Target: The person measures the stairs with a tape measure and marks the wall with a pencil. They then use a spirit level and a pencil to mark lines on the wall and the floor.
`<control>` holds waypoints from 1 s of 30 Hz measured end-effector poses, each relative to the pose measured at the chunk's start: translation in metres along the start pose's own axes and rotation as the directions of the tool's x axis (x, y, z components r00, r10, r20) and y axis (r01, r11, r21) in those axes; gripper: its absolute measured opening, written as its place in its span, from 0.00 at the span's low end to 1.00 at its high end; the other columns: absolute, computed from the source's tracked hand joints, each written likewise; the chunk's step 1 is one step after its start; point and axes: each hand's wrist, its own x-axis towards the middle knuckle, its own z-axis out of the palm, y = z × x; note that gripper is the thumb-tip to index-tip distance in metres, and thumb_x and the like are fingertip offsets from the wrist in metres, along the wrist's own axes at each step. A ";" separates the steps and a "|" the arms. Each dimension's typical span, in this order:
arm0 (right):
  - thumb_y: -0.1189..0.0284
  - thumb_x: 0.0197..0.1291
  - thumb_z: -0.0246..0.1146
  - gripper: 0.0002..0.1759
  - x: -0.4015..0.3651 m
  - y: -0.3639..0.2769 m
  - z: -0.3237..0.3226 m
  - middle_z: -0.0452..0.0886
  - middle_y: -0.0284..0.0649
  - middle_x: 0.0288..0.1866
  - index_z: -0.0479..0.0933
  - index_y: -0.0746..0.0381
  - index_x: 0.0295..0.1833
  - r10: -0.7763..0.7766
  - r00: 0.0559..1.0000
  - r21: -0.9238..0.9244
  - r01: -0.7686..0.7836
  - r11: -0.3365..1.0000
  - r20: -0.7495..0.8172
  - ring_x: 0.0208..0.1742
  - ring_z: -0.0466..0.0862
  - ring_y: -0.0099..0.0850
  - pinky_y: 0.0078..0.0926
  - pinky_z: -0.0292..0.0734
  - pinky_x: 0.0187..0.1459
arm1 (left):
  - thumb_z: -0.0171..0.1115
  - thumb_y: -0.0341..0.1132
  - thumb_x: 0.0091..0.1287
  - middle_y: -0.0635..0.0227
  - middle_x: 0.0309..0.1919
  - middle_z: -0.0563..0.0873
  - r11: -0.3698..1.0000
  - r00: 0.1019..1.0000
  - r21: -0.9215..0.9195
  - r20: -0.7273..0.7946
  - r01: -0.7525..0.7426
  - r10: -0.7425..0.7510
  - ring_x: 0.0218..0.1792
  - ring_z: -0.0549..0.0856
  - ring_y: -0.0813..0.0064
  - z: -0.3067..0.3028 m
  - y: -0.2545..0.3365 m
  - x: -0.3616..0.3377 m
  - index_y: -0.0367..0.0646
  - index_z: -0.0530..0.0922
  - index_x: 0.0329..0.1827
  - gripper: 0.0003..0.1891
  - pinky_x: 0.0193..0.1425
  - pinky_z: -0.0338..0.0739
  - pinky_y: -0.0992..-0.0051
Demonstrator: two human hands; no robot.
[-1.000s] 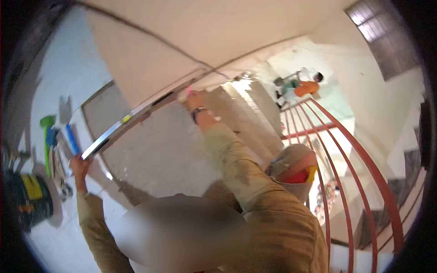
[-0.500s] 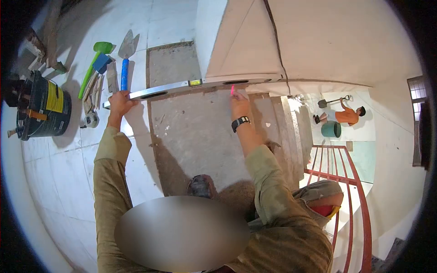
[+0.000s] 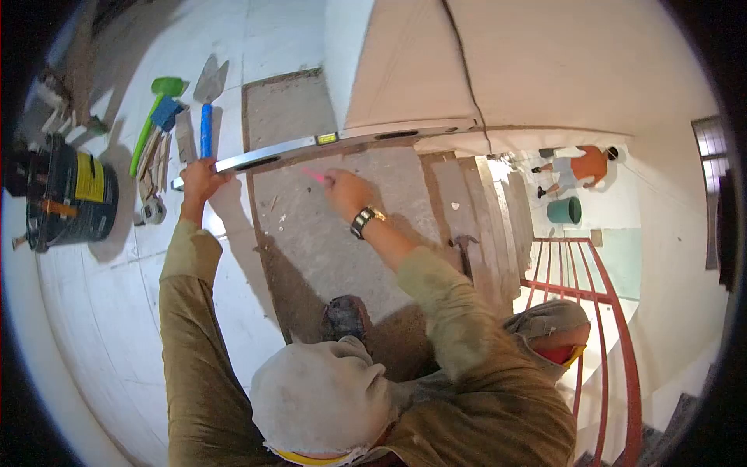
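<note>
A long silver spirit level [image 3: 292, 147] with a yellow vial lies across the edge of the bare concrete patch [image 3: 366, 257], reaching along the base of the wall. My left hand [image 3: 204, 180] is closed around its left end, over the white tiles. My right hand [image 3: 348, 194] is above the concrete, below the level and apart from it. A thin pink pencil [image 3: 313, 174] sticks out of its closed fingers, pointing left; its exact kind is blurred. A watch is on the right wrist.
To the left stand a black bucket [image 3: 97, 187], a green mallet [image 3: 166, 86], a blue-handled trowel [image 3: 206, 128] and a tape measure [image 3: 152, 210]. A hammer [image 3: 464, 247] lies near the steps at right. Beyond the red railing [image 3: 572, 292], a person [image 3: 587, 167] is near a green bucket [image 3: 564, 210].
My right hand has moved left and away from the level with the pink pencil. My left hand stays on the level. The hammer shows more now, and the person at right has shifted.
</note>
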 end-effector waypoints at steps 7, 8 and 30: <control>0.69 0.51 0.65 0.10 -0.058 0.116 -0.152 0.82 0.54 0.28 0.81 0.65 0.34 -0.197 0.516 -0.201 0.616 0.762 0.834 0.31 0.84 0.50 0.50 0.77 0.32 | 0.76 0.49 0.48 0.60 0.28 0.87 0.979 0.967 -0.008 -0.155 -0.205 0.202 0.32 0.87 0.58 0.022 -0.026 -0.025 0.44 0.86 0.37 0.20 0.39 0.77 0.60; 0.69 0.47 0.66 0.11 -0.069 0.150 -0.186 0.82 0.54 0.28 0.80 0.65 0.33 -0.039 0.376 -0.252 0.689 0.680 0.926 0.32 0.85 0.50 0.50 0.78 0.33 | 0.77 0.43 0.47 0.59 0.27 0.86 0.966 0.966 -0.151 -0.186 -0.210 0.181 0.29 0.85 0.58 0.006 -0.010 -0.053 0.44 0.86 0.37 0.17 0.36 0.77 0.61; 0.74 0.54 0.57 0.12 -0.020 0.410 -0.339 0.86 0.53 0.41 0.85 0.62 0.38 -0.025 0.994 -0.437 -0.022 0.899 -0.102 0.39 0.87 0.46 0.42 0.81 0.45 | 0.80 0.36 0.44 0.67 0.31 0.86 0.977 0.969 0.153 -0.172 -0.151 0.177 0.39 0.84 0.66 -0.137 0.089 -0.235 0.45 0.85 0.38 0.17 0.60 0.65 0.57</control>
